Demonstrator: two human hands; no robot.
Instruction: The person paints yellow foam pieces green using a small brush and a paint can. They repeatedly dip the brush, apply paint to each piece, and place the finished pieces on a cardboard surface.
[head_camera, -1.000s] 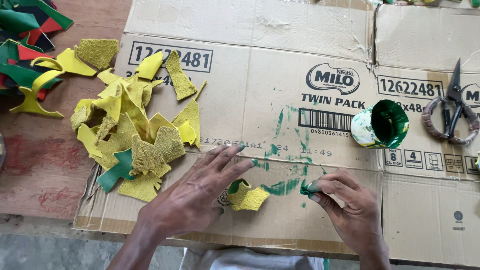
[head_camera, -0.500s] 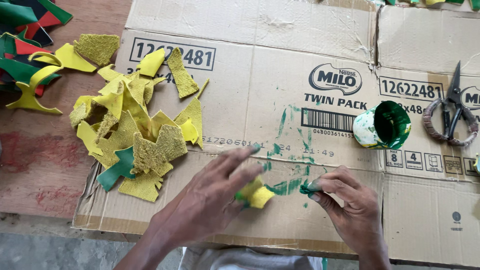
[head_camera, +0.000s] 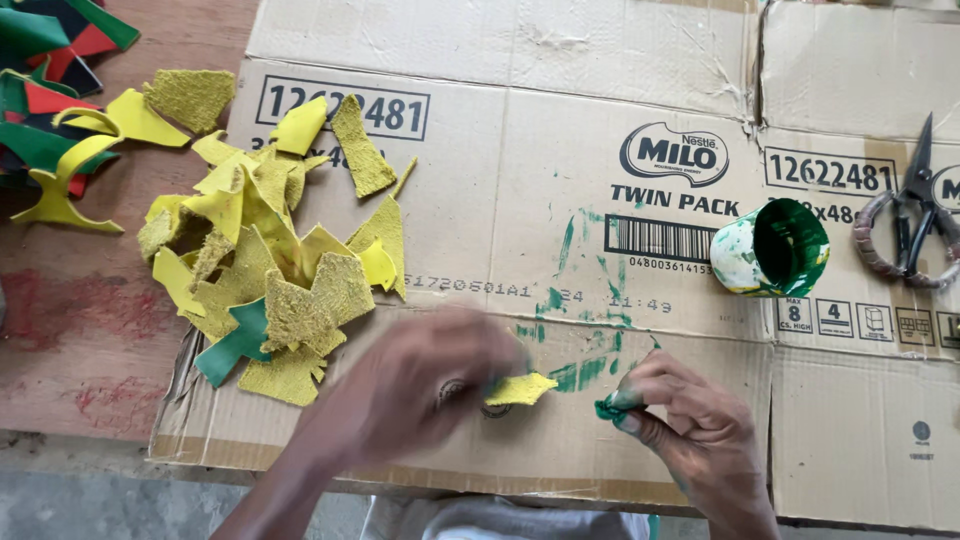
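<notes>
Right now L hand (head_camera: 420, 395), blurred, grip unclear, lies on yellow piece (head_camera: 520, 389) w/ cardboard (head_camera: 560, 200) underneath catching green smears. R hand (head_camera: 690, 430) fingers pinch green-tipped dauber (head_camera: 610, 408) just beside it; paint cup (head_camera: 772, 248) tipped nearby.

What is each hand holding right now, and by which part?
The right hand pinches a small green-stained dauber at its fingertips. The left hand, blurred, rests on one end of a yellow scrap; whether it grips it cannot be told.
</notes>
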